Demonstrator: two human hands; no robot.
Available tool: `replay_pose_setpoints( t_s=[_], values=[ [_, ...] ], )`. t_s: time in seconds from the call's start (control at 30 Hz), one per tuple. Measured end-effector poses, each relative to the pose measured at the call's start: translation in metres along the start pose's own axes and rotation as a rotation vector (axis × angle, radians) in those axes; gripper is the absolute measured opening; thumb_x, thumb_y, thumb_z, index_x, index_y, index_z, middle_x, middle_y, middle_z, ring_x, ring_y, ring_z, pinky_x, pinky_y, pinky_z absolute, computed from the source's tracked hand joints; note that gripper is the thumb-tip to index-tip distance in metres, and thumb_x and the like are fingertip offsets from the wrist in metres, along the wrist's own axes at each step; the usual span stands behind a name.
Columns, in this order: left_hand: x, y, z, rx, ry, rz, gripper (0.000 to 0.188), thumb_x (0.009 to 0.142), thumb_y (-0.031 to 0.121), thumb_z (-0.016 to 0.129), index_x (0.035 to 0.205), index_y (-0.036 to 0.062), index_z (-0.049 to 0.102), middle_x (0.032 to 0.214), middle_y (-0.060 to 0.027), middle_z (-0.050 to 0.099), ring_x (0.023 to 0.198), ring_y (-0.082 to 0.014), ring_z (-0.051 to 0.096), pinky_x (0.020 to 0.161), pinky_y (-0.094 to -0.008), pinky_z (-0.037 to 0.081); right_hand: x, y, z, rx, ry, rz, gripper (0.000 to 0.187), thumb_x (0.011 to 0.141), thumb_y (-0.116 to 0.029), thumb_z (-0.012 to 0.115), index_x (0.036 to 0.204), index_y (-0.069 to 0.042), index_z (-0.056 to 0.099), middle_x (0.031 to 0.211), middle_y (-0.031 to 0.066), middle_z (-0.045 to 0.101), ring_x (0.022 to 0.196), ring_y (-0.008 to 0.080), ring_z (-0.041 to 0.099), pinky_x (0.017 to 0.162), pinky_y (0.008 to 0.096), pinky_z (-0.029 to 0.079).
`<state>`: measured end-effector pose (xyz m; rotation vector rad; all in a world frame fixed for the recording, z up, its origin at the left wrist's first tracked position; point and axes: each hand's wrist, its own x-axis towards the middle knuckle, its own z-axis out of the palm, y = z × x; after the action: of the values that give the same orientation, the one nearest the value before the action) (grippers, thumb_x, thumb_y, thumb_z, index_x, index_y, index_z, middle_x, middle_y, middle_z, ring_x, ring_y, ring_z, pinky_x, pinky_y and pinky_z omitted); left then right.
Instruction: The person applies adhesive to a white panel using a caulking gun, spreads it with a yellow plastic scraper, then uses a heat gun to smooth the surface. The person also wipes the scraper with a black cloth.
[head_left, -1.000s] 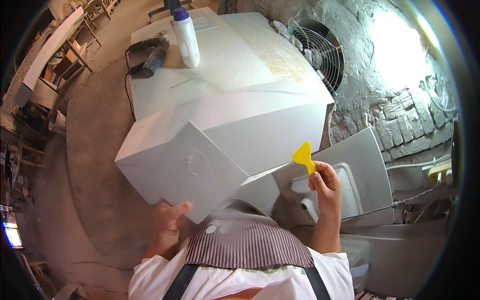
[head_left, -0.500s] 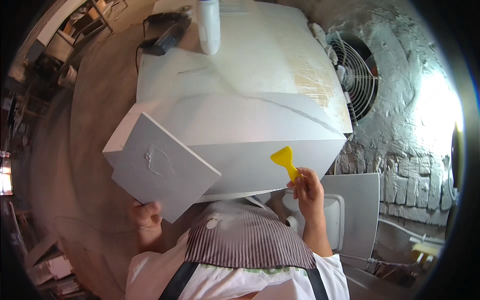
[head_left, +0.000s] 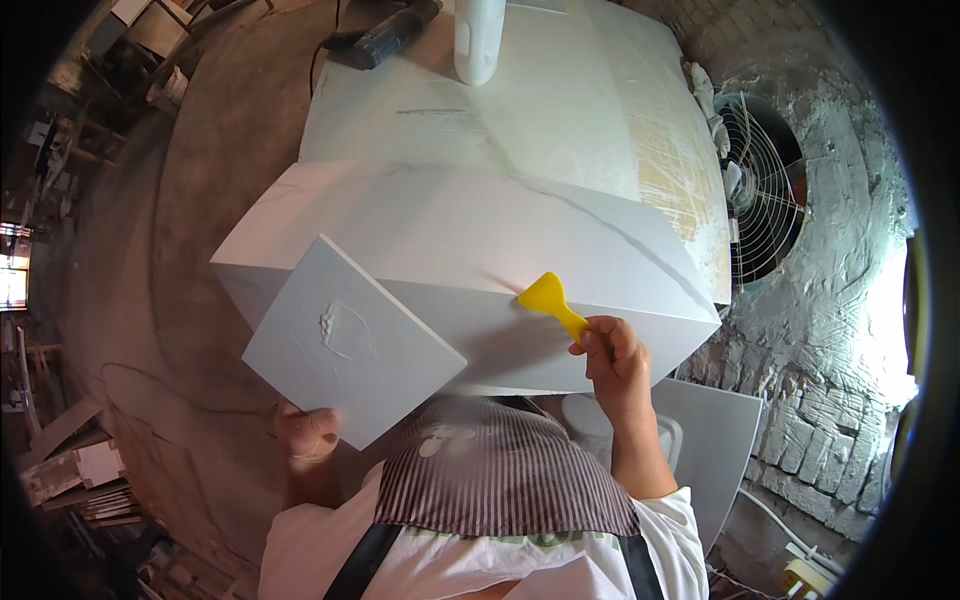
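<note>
My left hand grips the lower corner of a flat grey board, thumb on its top face. A smear of white paste lies near the board's middle. In my right hand is a small yellow plastic scraper, held by its handle with the wide blade pointing up and left. The blade is over the front edge of a long white marble-patterned slab piece; whether it touches, I cannot tell. A grey front face drops from that edge toward me.
Behind the slab, a worktable bears a white bottle and a dark power tool. A caged fan is set in the rough wall at right. Another grey panel leans at lower right.
The scraper has moved left and slightly up relative to the slab, to its front edge. My view has shifted, and the board remains in my left hand.
</note>
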<state>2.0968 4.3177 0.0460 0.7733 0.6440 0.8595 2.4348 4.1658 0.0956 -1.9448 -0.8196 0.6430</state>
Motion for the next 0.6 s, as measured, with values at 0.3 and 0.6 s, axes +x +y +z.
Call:
replay_pose_setpoints(
  t_s=[0.3, 0.6],
  values=[
    [0.001, -0.004, 0.002, 0.074, 0.015, -0.070, 0.055, 0.066, 0.008, 0.077, 0.115, -0.0045, 0.056, 0.103, -0.0123, 0.064, 0.092, -0.0256, 0.063, 0.080, -0.0379, 0.052, -0.013, 0.032, -0.028, 0.024, 0.074, 0.064, 0.009, 0.092, -0.002, 0.059, 0.099, 0.004, 0.058, 0.079, 0.0086, 0.068, 0.071, 0.0106, 0.066, 0.065, 0.0228, 0.052],
    [0.014, 0.000, 0.044, 0.138, 0.009, -0.110, 0.052, 0.063, 0.006, 0.079, 0.108, -0.0055, 0.058, 0.094, -0.0086, 0.063, 0.082, -0.0197, 0.061, 0.075, -0.0309, 0.049, -0.034, 0.054, -0.051, 0.129, 0.136, 0.152, 0.011, 0.093, -0.005, 0.059, 0.099, 0.004, 0.059, 0.076, 0.0061, 0.067, 0.069, 0.0084, 0.064, 0.063, 0.0214, 0.050]
  ],
)
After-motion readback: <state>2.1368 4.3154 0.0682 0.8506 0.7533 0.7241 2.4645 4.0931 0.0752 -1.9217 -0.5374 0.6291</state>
